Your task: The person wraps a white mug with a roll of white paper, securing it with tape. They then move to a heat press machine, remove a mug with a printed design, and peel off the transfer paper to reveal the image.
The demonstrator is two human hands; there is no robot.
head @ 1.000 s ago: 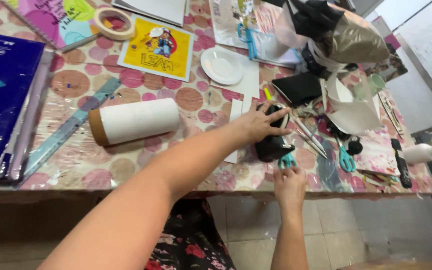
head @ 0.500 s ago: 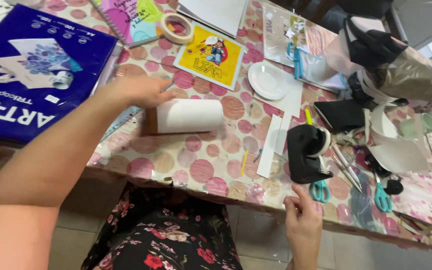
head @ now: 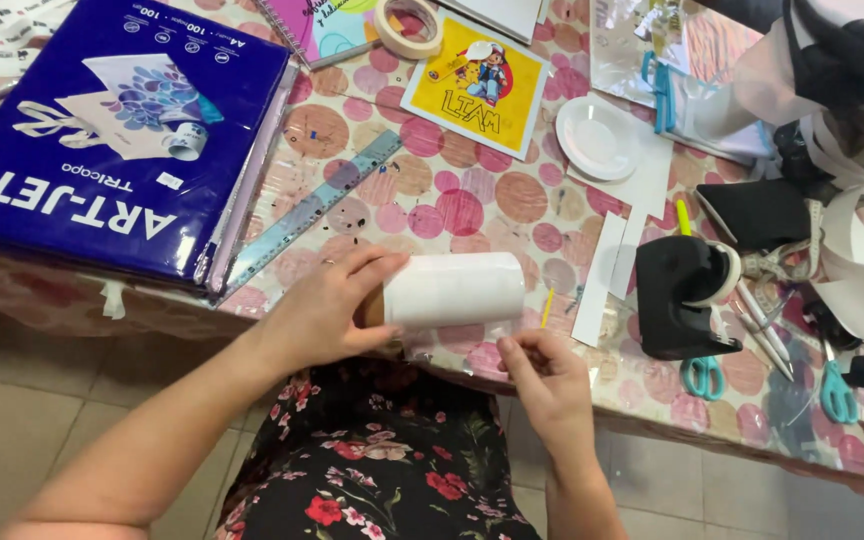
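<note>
Left hand point(head: 327, 310): fingers point(head: 377, 268) wrapped over the brown core end of a white roll point(head: 457, 290), holding it.
Right hand point(head: 550, 385): fingers point(head: 514, 350) pinched narrow on the clear film edge hanging below the roll.
Roll: lying on its side at the near edge of the bench point(head: 432, 200), over a floral lap. Probably light, stiff along the core; film likely thin, slippery, prone to creasing. Best held by the core end.
Just right: yellow stick point(head: 547, 308), white paper strips point(head: 600, 280), black tape dispenser point(head: 680, 300), teal scissors point(head: 702, 375).
Left, beyond: pale blue ruler point(head: 312, 212), blue paper pack point(head: 112, 140).
</note>
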